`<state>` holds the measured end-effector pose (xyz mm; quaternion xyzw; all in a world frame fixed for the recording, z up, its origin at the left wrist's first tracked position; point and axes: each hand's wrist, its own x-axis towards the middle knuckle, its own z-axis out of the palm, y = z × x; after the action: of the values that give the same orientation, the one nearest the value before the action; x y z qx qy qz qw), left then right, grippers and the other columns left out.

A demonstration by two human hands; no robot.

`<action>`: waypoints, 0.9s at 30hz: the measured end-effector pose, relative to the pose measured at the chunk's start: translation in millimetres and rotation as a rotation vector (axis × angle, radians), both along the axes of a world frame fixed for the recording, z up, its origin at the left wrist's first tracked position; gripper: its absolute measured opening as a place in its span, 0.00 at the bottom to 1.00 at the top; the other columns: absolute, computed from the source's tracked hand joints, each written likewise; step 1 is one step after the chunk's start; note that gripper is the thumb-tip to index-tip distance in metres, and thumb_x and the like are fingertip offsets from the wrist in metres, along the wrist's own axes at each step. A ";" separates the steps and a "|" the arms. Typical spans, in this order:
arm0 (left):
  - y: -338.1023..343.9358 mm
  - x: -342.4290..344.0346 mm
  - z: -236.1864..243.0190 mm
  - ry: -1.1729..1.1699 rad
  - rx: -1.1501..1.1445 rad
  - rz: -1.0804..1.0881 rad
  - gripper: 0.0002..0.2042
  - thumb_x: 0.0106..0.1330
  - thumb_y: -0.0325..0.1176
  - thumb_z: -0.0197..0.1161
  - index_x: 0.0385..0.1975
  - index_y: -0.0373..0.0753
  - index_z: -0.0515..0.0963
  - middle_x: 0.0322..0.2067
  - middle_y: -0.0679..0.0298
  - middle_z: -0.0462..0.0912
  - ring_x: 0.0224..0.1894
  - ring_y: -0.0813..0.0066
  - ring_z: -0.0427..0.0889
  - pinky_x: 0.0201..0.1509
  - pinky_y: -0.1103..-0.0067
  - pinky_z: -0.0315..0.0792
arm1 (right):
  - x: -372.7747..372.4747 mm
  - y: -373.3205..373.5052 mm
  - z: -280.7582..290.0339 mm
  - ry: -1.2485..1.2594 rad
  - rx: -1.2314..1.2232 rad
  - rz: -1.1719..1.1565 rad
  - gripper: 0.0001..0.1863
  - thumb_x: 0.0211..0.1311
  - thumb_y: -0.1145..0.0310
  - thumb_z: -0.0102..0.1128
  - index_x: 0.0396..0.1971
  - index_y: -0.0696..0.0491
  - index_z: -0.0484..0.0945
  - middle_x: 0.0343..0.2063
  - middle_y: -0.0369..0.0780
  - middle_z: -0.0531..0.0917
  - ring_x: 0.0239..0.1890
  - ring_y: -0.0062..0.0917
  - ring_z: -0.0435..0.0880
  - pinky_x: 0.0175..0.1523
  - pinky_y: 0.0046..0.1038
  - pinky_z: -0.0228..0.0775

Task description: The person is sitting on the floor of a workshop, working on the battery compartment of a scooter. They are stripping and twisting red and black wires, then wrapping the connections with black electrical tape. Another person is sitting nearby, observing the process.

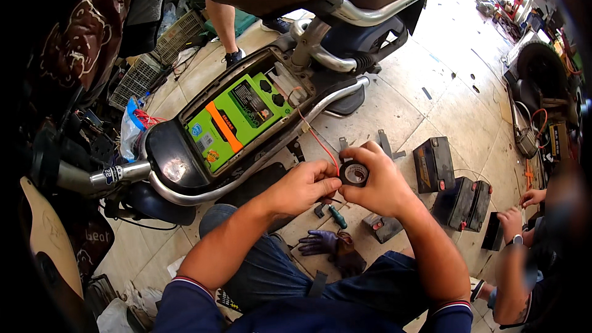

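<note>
My right hand (383,176) grips a roll of black tape (362,182), its pale core facing up. Close beside it, my left hand (301,189) pinches a thin red wire (319,140) near the roll. That wire runs back up to the terminal end of a green battery (250,124), which lies in the open floor compartment of an electric scooter (179,154). An orange strap (223,126) crosses the battery. Whether tape is wound on the wire is hidden by my fingers.
Several dark batteries (433,163) stand on the tiled floor to the right. Work gloves (333,248) and a green-handled screwdriver (337,217) lie below my hands. Another person's hands (512,219) are at the right; someone's legs (223,28) stand behind the scooter.
</note>
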<state>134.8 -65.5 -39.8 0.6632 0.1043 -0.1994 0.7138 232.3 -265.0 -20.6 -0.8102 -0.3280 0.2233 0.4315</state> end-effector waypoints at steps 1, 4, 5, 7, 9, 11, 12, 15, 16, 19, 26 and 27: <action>3.7 2.0 0.0 0.017 0.023 -0.058 0.10 0.78 0.33 0.61 0.45 0.31 0.80 0.37 0.64 0.83 0.41 0.79 0.83 0.46 0.78 0.78 | -0.4 0.3 3.0 -0.007 -0.037 0.019 0.34 0.47 0.60 0.73 0.57 0.55 0.81 0.50 0.52 0.78 0.51 0.51 0.83 0.59 0.42 0.76; -2.7 12.0 6.2 -0.109 0.485 -0.148 0.10 0.74 0.32 0.62 0.41 0.30 0.81 0.34 0.60 0.84 0.38 0.72 0.84 0.43 0.74 0.76 | -2.5 -1.4 -0.4 -0.062 -0.096 0.042 0.26 0.54 0.59 0.68 0.52 0.56 0.82 0.48 0.52 0.78 0.50 0.51 0.83 0.57 0.44 0.76; -6.9 13.9 3.1 -0.232 0.560 -0.100 0.09 0.73 0.32 0.63 0.40 0.30 0.82 0.33 0.58 0.84 0.38 0.69 0.84 0.42 0.72 0.76 | -2.5 -0.4 -2.4 -0.115 -0.127 0.032 0.22 0.57 0.59 0.66 0.49 0.56 0.82 0.46 0.52 0.79 0.49 0.51 0.83 0.55 0.45 0.77; -15.3 15.7 -9.0 -0.480 0.708 -0.004 0.09 0.71 0.32 0.63 0.38 0.30 0.83 0.32 0.53 0.84 0.36 0.61 0.85 0.41 0.69 0.75 | -2.7 4.5 -7.0 -0.219 -0.189 0.011 0.16 0.61 0.60 0.61 0.43 0.55 0.81 0.43 0.52 0.81 0.46 0.51 0.84 0.51 0.47 0.77; -19.4 19.2 -15.0 -0.499 0.732 0.047 0.09 0.71 0.31 0.63 0.39 0.31 0.83 0.33 0.50 0.83 0.35 0.54 0.84 0.40 0.66 0.75 | -2.9 7.6 -18.9 -0.291 -0.192 -0.005 0.12 0.64 0.62 0.58 0.39 0.55 0.79 0.40 0.51 0.83 0.43 0.52 0.84 0.48 0.48 0.77; -20.7 20.0 -22.0 -0.493 0.757 0.094 0.09 0.71 0.31 0.64 0.40 0.31 0.83 0.32 0.52 0.83 0.34 0.58 0.85 0.39 0.68 0.75 | -2.3 7.4 -29.0 -0.331 -0.160 0.002 0.10 0.66 0.63 0.56 0.37 0.55 0.79 0.36 0.50 0.84 0.40 0.52 0.85 0.45 0.50 0.76; -20.0 20.1 -25.2 -0.452 0.697 0.105 0.09 0.71 0.32 0.64 0.40 0.31 0.84 0.33 0.51 0.84 0.34 0.57 0.85 0.40 0.67 0.76 | -1.4 6.7 -33.1 -0.335 -0.127 0.017 0.10 0.66 0.64 0.55 0.37 0.55 0.78 0.35 0.50 0.85 0.39 0.52 0.85 0.45 0.50 0.76; -9.3 23.7 -40.1 -0.291 0.427 0.136 0.09 0.73 0.33 0.64 0.41 0.33 0.85 0.33 0.56 0.87 0.33 0.70 0.86 0.38 0.73 0.77 | 4.3 7.5 -34.2 -0.315 -0.055 0.032 0.09 0.66 0.66 0.55 0.36 0.55 0.78 0.32 0.50 0.85 0.38 0.52 0.84 0.44 0.50 0.76; -5.6 25.5 -46.0 -0.307 0.316 0.153 0.09 0.73 0.32 0.64 0.41 0.33 0.85 0.32 0.60 0.87 0.33 0.75 0.85 0.38 0.75 0.77 | 4.5 8.1 -33.0 -0.303 -0.038 0.030 0.09 0.66 0.66 0.55 0.36 0.55 0.78 0.32 0.51 0.85 0.39 0.52 0.84 0.44 0.50 0.76; -7.4 34.4 -52.4 -0.374 0.262 0.270 0.09 0.75 0.31 0.63 0.38 0.32 0.85 0.30 0.66 0.84 0.31 0.81 0.82 0.35 0.80 0.78 | 1.0 9.3 -17.1 -0.271 -0.016 -0.020 0.09 0.65 0.66 0.55 0.34 0.56 0.79 0.31 0.51 0.85 0.38 0.52 0.85 0.44 0.50 0.76; 30.6 50.0 -55.6 -0.166 -0.066 0.466 0.07 0.76 0.31 0.64 0.38 0.34 0.81 0.29 0.63 0.83 0.32 0.76 0.84 0.44 0.77 0.83 | -24.5 12.7 24.4 0.025 -0.063 0.148 0.11 0.62 0.63 0.58 0.34 0.56 0.79 0.32 0.51 0.86 0.41 0.49 0.86 0.49 0.47 0.78; 23.8 44.7 -46.2 -0.123 -0.198 0.456 0.07 0.74 0.32 0.67 0.36 0.35 0.81 0.30 0.63 0.84 0.33 0.76 0.84 0.44 0.77 0.82 | -0.5 5.0 -0.4 0.162 -0.079 0.113 0.14 0.66 0.63 0.56 0.38 0.59 0.81 0.35 0.53 0.87 0.43 0.50 0.87 0.51 0.47 0.78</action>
<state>179.5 -41.7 -86.0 0.5604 0.1876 -0.0017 0.8067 231.8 -260.0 -21.0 -0.7862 -0.3280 0.3246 0.4110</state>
